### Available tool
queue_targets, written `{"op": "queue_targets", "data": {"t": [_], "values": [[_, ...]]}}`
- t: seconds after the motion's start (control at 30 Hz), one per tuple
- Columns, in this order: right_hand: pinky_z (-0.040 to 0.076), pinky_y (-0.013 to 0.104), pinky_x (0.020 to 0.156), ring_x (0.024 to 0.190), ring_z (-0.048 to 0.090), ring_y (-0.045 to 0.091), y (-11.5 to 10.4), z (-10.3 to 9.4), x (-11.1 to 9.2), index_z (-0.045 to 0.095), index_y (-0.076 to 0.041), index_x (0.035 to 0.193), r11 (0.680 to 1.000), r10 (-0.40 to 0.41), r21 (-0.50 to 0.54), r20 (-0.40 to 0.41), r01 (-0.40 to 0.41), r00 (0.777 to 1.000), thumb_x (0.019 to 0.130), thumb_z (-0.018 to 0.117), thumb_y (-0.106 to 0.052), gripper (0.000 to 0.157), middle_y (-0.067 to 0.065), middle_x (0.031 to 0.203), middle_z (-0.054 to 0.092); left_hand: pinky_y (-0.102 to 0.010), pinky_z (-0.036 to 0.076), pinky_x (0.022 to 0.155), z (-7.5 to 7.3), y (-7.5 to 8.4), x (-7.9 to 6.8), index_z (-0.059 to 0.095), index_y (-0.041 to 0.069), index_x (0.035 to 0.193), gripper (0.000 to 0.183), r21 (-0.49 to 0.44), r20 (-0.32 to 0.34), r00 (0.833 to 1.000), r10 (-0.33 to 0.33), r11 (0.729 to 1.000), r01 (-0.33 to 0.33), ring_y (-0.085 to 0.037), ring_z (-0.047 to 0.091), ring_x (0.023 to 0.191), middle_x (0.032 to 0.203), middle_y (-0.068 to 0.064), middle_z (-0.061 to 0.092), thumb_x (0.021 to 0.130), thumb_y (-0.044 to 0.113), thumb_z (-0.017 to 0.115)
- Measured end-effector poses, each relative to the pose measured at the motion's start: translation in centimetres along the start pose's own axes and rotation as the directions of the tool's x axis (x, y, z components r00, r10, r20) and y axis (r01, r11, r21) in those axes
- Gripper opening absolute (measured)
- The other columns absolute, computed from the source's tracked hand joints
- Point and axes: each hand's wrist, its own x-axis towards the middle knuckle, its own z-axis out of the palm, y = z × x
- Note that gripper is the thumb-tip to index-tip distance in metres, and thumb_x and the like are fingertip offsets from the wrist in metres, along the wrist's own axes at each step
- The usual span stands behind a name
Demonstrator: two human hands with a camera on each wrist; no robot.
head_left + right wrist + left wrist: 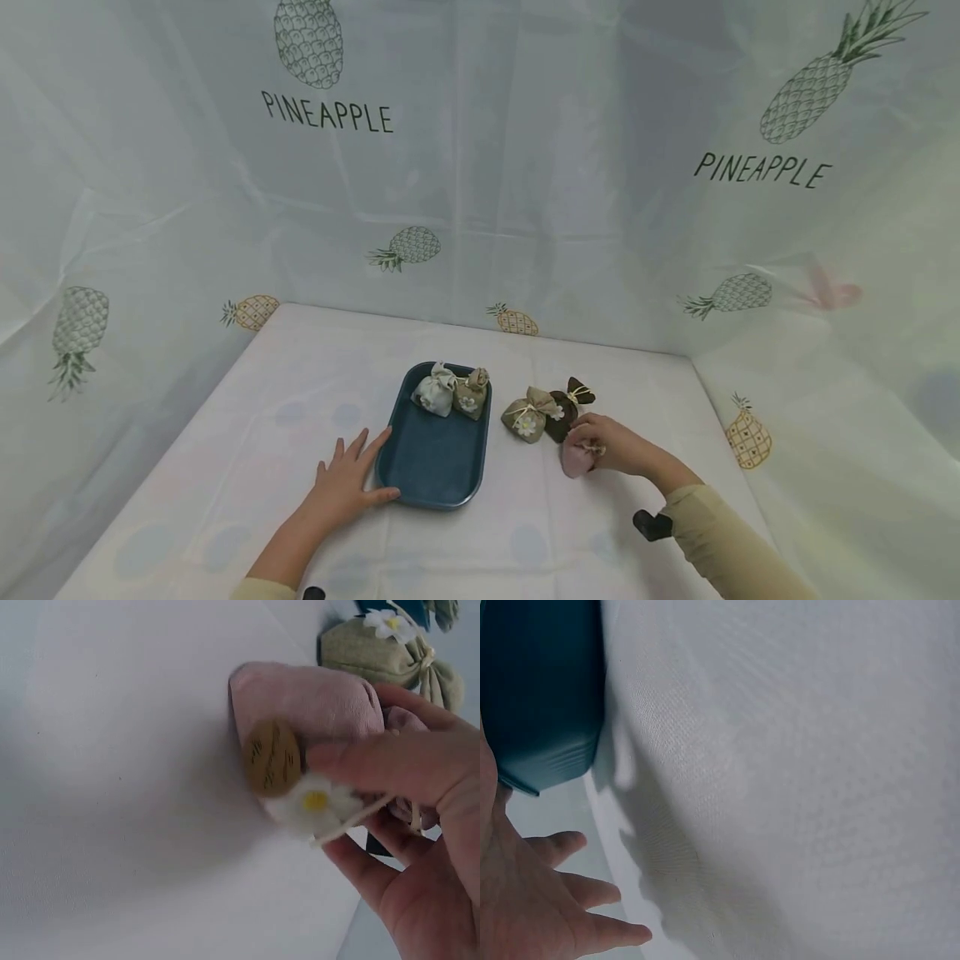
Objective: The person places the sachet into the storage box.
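A pink drawstring pouch (pixel 574 460) is in my right hand (pixel 618 446), pinched between thumb and fingers near its tied neck. In the right wrist view the pouch carries a brown oval tag (pixel 271 759) and a white flower (pixel 315 802). Beside it on the table lie a dark brown pouch (pixel 559 419) and a beige pouch (pixel 527 418) with a white flower. My left hand (pixel 343 487) has its fingers spread along the left edge of a blue tray (pixel 431 467). Inside the tray's far end sit a whitish pouch (pixel 433 394) and a tan pouch (pixel 470 395).
A pale cloth (pixel 525 542) covers the table. Hanging sheets with pineapple prints (pixel 405 246) enclose the back and sides. A black object (pixel 651 526) shows by the right wrist.
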Motion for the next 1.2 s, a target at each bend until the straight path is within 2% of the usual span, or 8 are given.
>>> {"op": "queue_targets", "data": {"t": [0.2,0.43,0.53,0.73,1.0,1.2], "values": [[0.052,0.034,0.08,0.1,0.058,0.02,-0.4,0.2,0.2,0.069,-0.008,0.111,0.975,0.18,0.13,0.029,-0.182,0.983,0.077,0.081,-0.001,0.037,0.002,0.111,0.061,-0.084,0.016,0.091,0.0,0.0,0.0,0.03,0.021,0.155,0.1,-0.007,0.004,1.0,0.0,1.0,0.0,-0.065,0.015,0.132,0.154,-0.028,0.024,0.075,0.062,0.073],[0.049,0.037,0.077,0.092,0.055,0.015,-0.7,0.4,0.2,0.072,-0.011,0.104,0.962,0.25,0.112,-0.011,-0.248,0.968,0.075,0.086,-0.016,0.032,-0.006,0.099,0.06,-0.083,0.016,0.092,-0.1,0.0,-0.1,0.03,0.022,0.155,0.1,-0.016,0.012,1.0,-0.018,1.0,0.018,-0.064,0.015,0.133,0.154,-0.028,0.024,0.075,0.062,0.074],[0.048,0.037,0.077,0.092,0.054,0.016,-0.8,0.3,0.1,0.072,-0.011,0.103,0.96,0.252,0.128,-0.017,-0.248,0.968,0.077,0.084,-0.016,0.029,-0.004,0.098,0.06,-0.083,0.016,0.092,0.0,-0.1,0.0,0.029,0.023,0.155,0.101,-0.02,0.013,1.0,-0.017,1.0,0.017,-0.065,0.017,0.132,0.154,-0.028,0.024,0.075,0.063,0.073],[0.049,0.035,0.079,0.097,0.055,0.018,-1.1,-0.2,-0.1,0.071,-0.01,0.105,0.949,0.233,0.215,0.016,-0.231,0.972,0.081,0.078,-0.006,0.025,0.0,0.103,0.061,-0.083,0.018,0.091,0.0,-0.1,0.0,0.028,0.024,0.155,0.1,-0.031,0.012,1.0,-0.017,0.999,0.017,-0.065,0.018,0.132,0.154,-0.028,0.025,0.075,0.064,0.072],[0.056,0.031,0.065,0.084,0.061,0.016,-1.9,-0.6,0.3,0.067,-0.006,0.107,0.912,0.186,0.362,0.05,-0.191,0.981,0.09,0.069,-0.003,0.017,0.009,0.105,0.059,-0.083,0.019,0.091,0.2,-0.1,-0.1,0.029,0.023,0.155,0.1,-0.034,0.007,1.0,-0.008,0.999,0.008,-0.065,0.019,0.131,0.153,-0.029,0.026,0.075,0.064,0.073],[0.056,0.03,0.064,0.082,0.061,0.015,-3.6,-1.5,1.7,0.067,-0.008,0.106,0.927,0.14,0.348,0.015,-0.136,0.99,0.091,0.067,-0.004,0.015,0.008,0.105,0.058,-0.083,0.019,0.091,0.3,-0.3,0.0,0.03,0.023,0.155,0.1,-0.026,0.002,1.0,-0.008,1.0,0.008,-0.065,0.018,0.132,0.153,-0.028,0.026,0.074,0.064,0.073]]}}
